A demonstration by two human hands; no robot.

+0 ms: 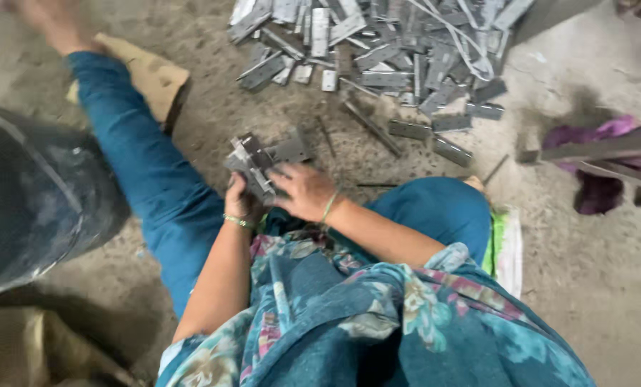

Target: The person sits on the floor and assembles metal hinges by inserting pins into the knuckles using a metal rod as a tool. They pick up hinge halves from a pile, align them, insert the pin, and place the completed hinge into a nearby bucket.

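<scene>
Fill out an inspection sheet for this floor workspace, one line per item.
Surface: bare, dusty concrete floor; the person sits on it.
Job's things: small stack of grey metal hinge plates held between both hands.
Clutter: large pile of metal plates ahead; loose metal rods; purple cloth under metal bars.
Grippers: left hand grips the stack from below; right hand rests on top of it.
Cables: white strap lying over the pile.
Surroundings: dark round container on the left; brown cardboard piece by the foot.
</scene>
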